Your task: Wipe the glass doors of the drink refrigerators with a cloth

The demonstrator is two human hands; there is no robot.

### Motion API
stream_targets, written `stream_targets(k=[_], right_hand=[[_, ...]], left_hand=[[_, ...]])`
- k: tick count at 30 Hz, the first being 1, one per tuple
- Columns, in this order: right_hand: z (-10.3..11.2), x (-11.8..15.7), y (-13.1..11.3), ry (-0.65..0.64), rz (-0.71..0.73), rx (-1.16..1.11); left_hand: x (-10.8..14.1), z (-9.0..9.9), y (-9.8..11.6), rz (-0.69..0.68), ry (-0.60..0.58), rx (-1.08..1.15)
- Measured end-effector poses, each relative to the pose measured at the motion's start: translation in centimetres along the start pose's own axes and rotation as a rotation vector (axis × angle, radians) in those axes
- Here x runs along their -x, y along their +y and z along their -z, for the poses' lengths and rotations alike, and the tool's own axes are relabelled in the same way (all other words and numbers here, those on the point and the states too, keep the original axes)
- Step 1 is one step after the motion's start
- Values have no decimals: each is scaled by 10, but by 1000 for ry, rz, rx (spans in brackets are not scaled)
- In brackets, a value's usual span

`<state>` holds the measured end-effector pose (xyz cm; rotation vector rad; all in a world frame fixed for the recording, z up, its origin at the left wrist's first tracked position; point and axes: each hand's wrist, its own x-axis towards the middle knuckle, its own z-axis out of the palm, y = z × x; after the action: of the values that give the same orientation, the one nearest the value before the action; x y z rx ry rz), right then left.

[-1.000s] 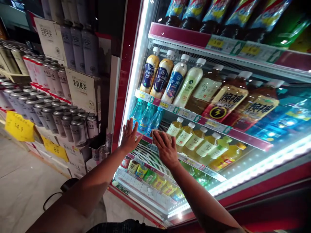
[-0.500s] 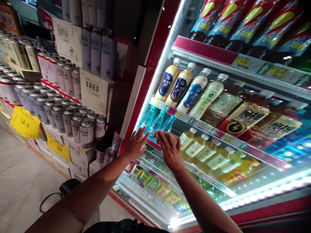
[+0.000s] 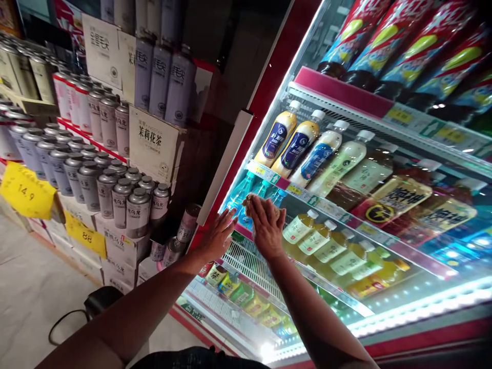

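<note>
Ahead of me stands a lit drinks fridge with a glass door (image 3: 269, 251). My right hand (image 3: 265, 225) presses a crumpled brownish cloth (image 3: 250, 201) against the glass, in front of blue bottles (image 3: 241, 190). Most of the cloth is hidden under the fingers. Left of it, my left hand (image 3: 217, 238) is open with its fingers spread, near the left side of the door; whether it touches the glass I cannot tell. Behind the glass, bottles with pale yellow drink (image 3: 300, 228) stand right of my right hand.
Stacks of silver-grey cans (image 3: 122, 197) and white cartons (image 3: 154, 141) rise to the left, with yellow price signs (image 3: 85, 233) in front. A white door handle strip (image 3: 226, 164) runs along the door's left edge. On the floor lies a black object with a cord (image 3: 102, 300).
The fridge and its shelves have shifted slightly right in my view. My right hand, with the cloth, has moved a little left and up relative to the bottles behind the glass.
</note>
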<state>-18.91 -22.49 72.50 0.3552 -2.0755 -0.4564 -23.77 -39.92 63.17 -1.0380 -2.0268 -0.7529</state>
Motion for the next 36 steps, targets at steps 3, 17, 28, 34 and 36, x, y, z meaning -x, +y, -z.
stream_targets(k=[3,17,28,34,36], right_hand=[[-8,-15,-12,52,-44,-2],[-23,-45,-40,65,-12,-45],[-31,-66,-48,73,-43,-56],[-40,-67,-52,4,273,-80],[-37,-75,-47,14,244,-60]], left_hand=[[3,3,3,3,57,23],[-33,54,-24,34,383,-78],[-24,43,-26,16,365,-18],[-18,46,-29,-47,313,28],[-18,49,-31,-58,302,56]])
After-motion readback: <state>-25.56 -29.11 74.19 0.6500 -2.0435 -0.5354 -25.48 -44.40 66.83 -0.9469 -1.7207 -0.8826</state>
